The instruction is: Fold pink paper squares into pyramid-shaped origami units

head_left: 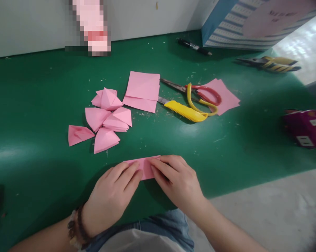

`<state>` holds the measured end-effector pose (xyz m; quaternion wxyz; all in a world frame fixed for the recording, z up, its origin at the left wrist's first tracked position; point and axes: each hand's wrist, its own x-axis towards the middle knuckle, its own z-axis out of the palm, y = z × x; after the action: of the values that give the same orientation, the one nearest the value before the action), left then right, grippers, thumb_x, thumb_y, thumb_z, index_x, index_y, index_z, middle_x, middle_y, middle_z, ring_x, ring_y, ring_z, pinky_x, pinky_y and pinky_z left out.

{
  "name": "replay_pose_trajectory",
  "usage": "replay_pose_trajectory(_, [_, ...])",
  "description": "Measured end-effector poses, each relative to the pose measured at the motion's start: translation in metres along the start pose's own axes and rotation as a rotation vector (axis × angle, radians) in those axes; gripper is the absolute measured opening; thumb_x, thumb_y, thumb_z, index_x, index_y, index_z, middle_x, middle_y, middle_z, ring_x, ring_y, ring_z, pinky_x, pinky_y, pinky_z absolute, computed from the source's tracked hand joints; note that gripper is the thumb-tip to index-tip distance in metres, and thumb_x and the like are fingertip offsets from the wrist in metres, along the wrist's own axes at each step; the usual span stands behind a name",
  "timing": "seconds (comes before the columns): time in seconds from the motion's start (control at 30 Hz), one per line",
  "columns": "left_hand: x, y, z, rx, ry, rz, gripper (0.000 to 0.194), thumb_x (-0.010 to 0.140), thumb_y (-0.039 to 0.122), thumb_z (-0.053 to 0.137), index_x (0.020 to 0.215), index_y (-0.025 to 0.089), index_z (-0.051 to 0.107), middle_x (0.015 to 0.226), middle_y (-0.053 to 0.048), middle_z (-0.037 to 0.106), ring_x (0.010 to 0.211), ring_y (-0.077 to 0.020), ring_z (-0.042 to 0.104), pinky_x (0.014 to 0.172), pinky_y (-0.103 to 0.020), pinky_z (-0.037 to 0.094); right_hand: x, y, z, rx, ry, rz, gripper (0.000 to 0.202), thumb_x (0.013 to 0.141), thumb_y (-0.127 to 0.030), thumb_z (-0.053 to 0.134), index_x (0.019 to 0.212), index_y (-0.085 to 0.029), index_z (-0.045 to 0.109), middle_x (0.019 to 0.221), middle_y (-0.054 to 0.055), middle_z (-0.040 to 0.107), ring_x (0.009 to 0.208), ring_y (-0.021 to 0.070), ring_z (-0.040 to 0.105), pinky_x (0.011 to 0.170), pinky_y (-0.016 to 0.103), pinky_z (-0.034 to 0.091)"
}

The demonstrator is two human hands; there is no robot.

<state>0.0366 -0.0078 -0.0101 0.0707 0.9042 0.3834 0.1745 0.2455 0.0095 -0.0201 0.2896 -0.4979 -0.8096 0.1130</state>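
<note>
A person sat at a green mat [42,105] and looked down at both bare hands. The left hand [113,196] and the right hand [177,182] lay flat, fingers together, pressing a folded strip of pink paper [144,167] against the mat just in front of the person's lap. The fingertips of both hands met on the strip, which neither hand lifted or pinched. A beaded bracelet [75,225] circled the left wrist.

Beyond the strip, to the left, lay a cluster of folded pink paper triangles [105,120]. Behind the strip sat a stack of pink paper squares [143,90]. To its right lay a yellow utility knife [182,110], with scissors [200,96] touching it, their red and yellow handles resting on another pile of pink sheets [227,96]. A black pen [194,46] lay near a blue box [226,24] at the far edge.
</note>
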Motion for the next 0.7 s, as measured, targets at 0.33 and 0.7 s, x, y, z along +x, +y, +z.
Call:
replay_pose_trajectory(0.33, [0.0028, -0.0044, -0.0017, -0.068, -0.059, -0.033, 0.031, 0.093, 0.004, 0.047, 0.116, 0.009, 0.066, 0.113, -0.009, 0.071, 0.102, -0.0237, 0.061, 0.09, -0.04, 0.057, 0.0006, -0.0009, -0.0004, 0.004, -0.01, 0.008, 0.019, 0.093, -0.016, 0.055, 0.099, -0.019, 0.073, 0.087, 0.007, 0.071, 0.078, 0.018, 0.067, 0.07, 0.032, 0.057])
replay_pose_trajectory(0.7, [0.0093, -0.01, -0.0057, -0.09, -0.049, 0.002, 0.022, 0.094, 0.01, 0.052, 0.11, 0.01, 0.067, 0.112, -0.007, 0.069, 0.098, -0.0209, 0.053, 0.088, -0.035, 0.057, -0.0052, -0.0034, -0.0071, -0.082, 0.107, 0.016, 0.013, 0.09, -0.016, 0.06, 0.102, -0.019, 0.067, 0.1, 0.01, 0.066, 0.094, 0.0219, 0.061, 0.08, 0.039, 0.052])
